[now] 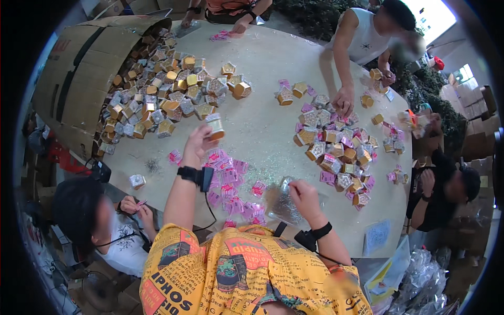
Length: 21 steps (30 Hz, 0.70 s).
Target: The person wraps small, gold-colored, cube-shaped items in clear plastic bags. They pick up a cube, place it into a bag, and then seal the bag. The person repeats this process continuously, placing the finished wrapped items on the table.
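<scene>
My left hand [195, 146] is raised over the middle of the table, its fingers closed around a small house-shaped ornament [215, 127] with gold and glittery silver-white sides. Just below that hand lies a loose pile of pink printed tags [227, 178]. My right hand [305, 200] is closed in a pinch beside a clear plastic bag [286, 206] of fine silvery bits. What its fingertips hold, if anything, is too small to make out. Loose glitter [270, 169] lies on the tabletop between my hands.
A tipped cardboard box [73, 79] spills many similar ornaments [168, 89] at the left. Tagged ornaments [336, 149] are heaped at the right. A single ornament [137, 181] sits near the left edge. Co-workers surround the table [252, 58]; one co-worker's hand [344, 101] reaches the right heap.
</scene>
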Motion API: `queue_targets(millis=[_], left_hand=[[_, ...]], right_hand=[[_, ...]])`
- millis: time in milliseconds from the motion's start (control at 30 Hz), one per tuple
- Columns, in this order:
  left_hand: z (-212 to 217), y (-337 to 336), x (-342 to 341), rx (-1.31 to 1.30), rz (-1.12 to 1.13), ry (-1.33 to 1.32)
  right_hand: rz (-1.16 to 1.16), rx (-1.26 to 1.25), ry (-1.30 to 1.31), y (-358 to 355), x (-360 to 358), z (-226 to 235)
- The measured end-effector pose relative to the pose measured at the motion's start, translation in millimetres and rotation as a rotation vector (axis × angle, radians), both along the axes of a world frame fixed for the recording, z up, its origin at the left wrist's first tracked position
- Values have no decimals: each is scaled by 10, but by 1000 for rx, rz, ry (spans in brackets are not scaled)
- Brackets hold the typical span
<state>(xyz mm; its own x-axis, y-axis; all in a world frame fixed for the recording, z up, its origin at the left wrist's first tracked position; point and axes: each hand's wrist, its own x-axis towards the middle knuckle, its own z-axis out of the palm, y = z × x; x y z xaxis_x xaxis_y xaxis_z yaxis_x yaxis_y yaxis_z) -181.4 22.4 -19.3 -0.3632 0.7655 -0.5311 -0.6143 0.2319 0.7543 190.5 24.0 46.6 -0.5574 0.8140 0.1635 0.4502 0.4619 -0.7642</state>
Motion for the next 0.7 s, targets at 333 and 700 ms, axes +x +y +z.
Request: queue_targets(millis=[333, 700], left_hand=[[722, -330, 1213, 505, -168, -409], [1006, -553, 1541, 669, -393, 964]], right_hand=[[68, 94, 85, 50, -188, 448], [141, 356, 72, 92, -286, 935]])
